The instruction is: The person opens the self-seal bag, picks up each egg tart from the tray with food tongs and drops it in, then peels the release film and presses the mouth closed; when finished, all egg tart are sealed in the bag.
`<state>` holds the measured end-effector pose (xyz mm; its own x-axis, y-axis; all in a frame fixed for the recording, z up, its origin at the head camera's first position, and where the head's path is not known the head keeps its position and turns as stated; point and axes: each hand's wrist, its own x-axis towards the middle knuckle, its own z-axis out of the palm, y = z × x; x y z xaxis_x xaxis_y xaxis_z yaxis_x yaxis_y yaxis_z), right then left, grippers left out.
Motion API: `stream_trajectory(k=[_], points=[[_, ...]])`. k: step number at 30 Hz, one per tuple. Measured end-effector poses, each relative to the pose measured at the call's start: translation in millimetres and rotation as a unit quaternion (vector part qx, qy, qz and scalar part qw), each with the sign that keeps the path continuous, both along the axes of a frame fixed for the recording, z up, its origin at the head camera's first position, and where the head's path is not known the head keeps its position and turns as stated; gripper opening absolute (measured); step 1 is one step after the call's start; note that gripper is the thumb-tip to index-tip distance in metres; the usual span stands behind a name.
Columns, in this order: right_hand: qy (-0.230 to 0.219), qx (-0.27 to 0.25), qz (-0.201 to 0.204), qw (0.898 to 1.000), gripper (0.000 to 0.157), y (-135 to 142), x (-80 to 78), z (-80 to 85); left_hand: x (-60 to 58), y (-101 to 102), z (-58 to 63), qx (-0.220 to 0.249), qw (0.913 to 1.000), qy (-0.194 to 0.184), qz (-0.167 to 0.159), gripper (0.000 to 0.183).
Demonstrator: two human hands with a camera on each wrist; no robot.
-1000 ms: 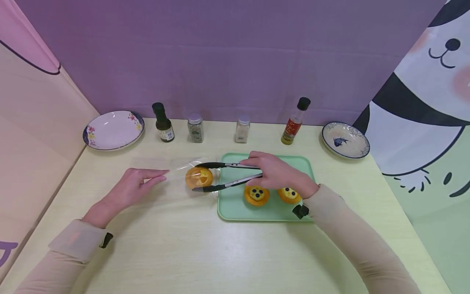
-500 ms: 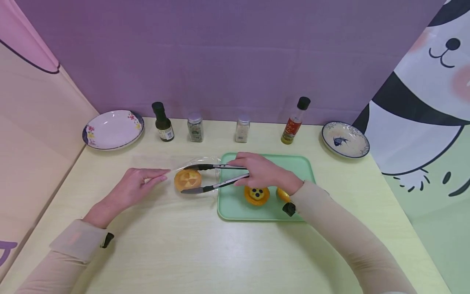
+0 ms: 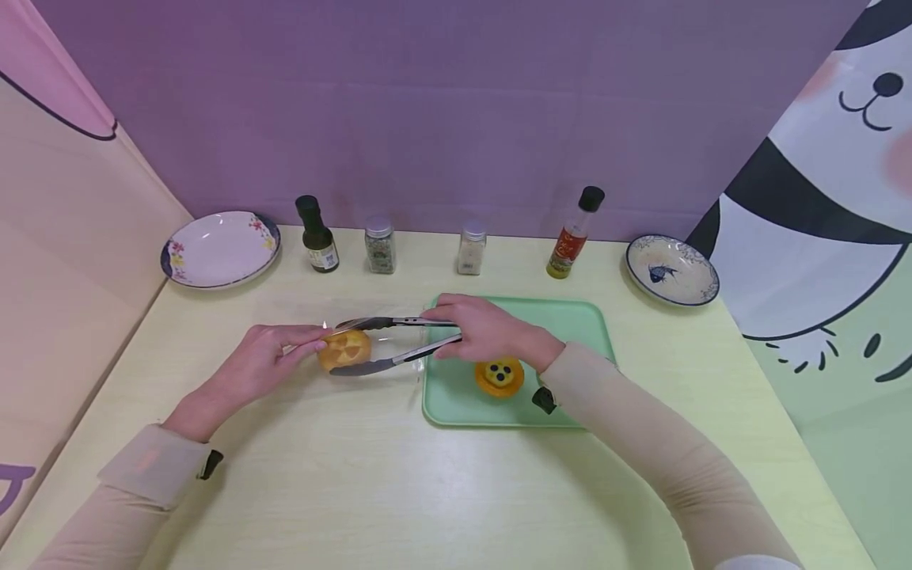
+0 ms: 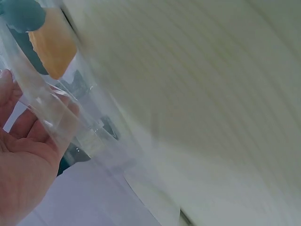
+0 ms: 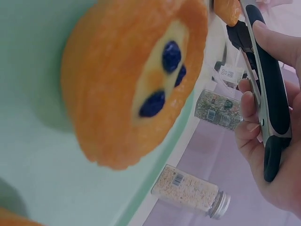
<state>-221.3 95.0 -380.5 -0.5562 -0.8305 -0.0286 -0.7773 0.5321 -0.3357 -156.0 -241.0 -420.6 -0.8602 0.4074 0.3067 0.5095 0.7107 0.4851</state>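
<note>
My left hand (image 3: pixel 260 360) pinches the edge of a clear plastic bag (image 4: pixel 49 110), whose film spreads over the fingers in the left wrist view. My right hand (image 3: pixel 492 332) grips black-tipped metal tongs (image 5: pixel 270 77) by their handles. Between the tong tips is a round golden bun (image 3: pixel 347 351), inside the bag and close by the left fingertips. Below the right hand, another bun (image 5: pixel 106 89) topped with dark blue berries sits on a mint-green tray (image 3: pixel 570 317). In the right wrist view an edge of a further bun (image 5: pixel 14 219) shows; the right arm hides it from the head view.
Along the back stand a dark bottle (image 3: pixel 318 241), two spice jars (image 3: pixel 381 249) and a red-labelled bottle (image 3: pixel 568 244). A flowered oval plate (image 3: pixel 221 249) lies back left, a fish-patterned dish (image 3: pixel 672 271) back right. A purple cloth (image 3: pixel 456 119) hangs behind.
My right hand has moved left with the tongs, carrying the bun deeper into the bag toward the left hand. The left hand stays nearly still. The right sleeve now covers the rear tray bun.
</note>
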Motion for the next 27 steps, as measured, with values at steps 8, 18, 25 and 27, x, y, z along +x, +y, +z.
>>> stream_trajectory(k=[8,18,25,27], points=[[-0.009,-0.008,-0.001,1.0,0.059,-12,-3.4,-7.5,0.0,2,0.4,-0.001,1.0,0.006,0.004,0.026],[-0.019,-0.011,-0.019,1.0,0.057,-26,-1.4,-8.5,0.7,1,0.2,-0.01,0.9997,0.02,0.013,0.027],[-0.023,-0.008,-0.029,0.999,0.057,-28,0.8,-8.7,0.2,1,0.1,-0.002,0.9994,0.028,0.018,0.028],[-0.027,-0.011,-0.029,0.999,0.057,-29,1.2,-8.5,0.2,1,0.1,0.002,0.9992,0.035,0.019,0.028]])
